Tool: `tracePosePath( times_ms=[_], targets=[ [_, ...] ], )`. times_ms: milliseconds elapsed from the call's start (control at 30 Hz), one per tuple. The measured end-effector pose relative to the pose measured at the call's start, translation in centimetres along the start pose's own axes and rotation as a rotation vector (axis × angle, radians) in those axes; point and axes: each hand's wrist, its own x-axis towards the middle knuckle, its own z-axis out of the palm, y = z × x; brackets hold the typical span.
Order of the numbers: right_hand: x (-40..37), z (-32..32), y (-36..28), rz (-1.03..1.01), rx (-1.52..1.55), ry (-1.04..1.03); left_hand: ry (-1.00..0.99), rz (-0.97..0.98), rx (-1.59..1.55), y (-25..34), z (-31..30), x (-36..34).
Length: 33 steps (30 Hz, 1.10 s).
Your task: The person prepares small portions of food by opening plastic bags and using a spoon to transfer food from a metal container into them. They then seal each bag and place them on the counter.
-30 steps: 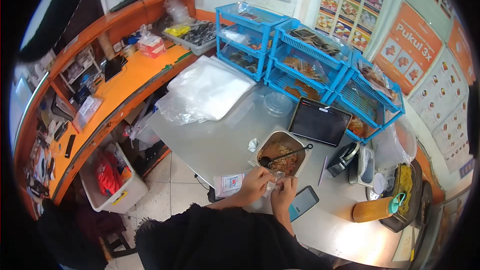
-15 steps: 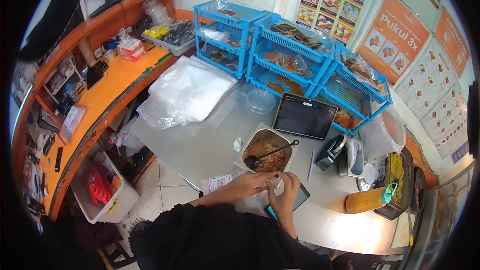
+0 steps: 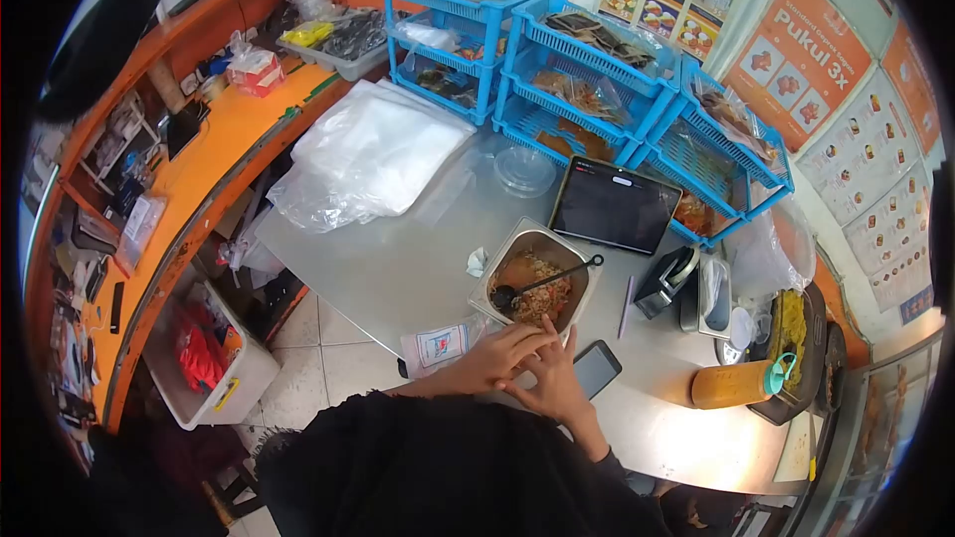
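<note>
My left hand and my right hand meet at the near rim of a square metal container. The left fingers are pressed together; whatever may be in them is too small to make out. On my right hand the thumb and fingers are spread, the fingertips touching the left hand. A reddish-brown chopped food mix lies in the container, with a black ladle resting in it. Beside my right hand a phone lies on the table. A clear printed plastic packet lies left of my left hand.
A tablet leans behind the container, before blue stacked baskets. White plastic sheets lie at left. Rightward are a pen, a black tape dispenser, an orange bottle and a dark tray.
My right thumb and fingers have spread from a pinch against my left fingertips. The hands sit closer together, more of the phone shows, and the head view has shifted slightly.
</note>
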Motion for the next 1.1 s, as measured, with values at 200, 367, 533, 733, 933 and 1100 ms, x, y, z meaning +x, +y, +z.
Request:
tracePosePath(
  times_ms=[200, 367, 533, 733, 933, 1100],
  targets=[
    [3.4, -3.9, 2.9, -0.243, 0.226, 0.185, 0.146, -0.241, -0.048, -0.4, -0.6, -0.3],
    [7.1, -4.0, 11.3, 0.035, -0.223, 0.352, 0.451, -0.532, -0.563, -1.9, -1.5, -1.4],
    [8.5, -4.4, 13.4, 0.315, -0.001, -0.069, 0.744, -0.648, -0.851, -3.2, -4.3, -1.7],
    [9.1, -3.7, 12.2, -0.024, -0.298, -0.061, 0.809, -0.592, -0.565, -4.8, -4.4, -2.0],
    [9.0, -4.4, 7.4, -0.252, -0.452, -0.049, 0.879, -0.622, -0.6, -6.0, -2.7, -0.7],
    [9.0, -6.3, 6.1, -0.291, -0.764, 0.059, 0.851, -0.482, -0.519, -6.6, -1.8, 0.9]
  ],
)
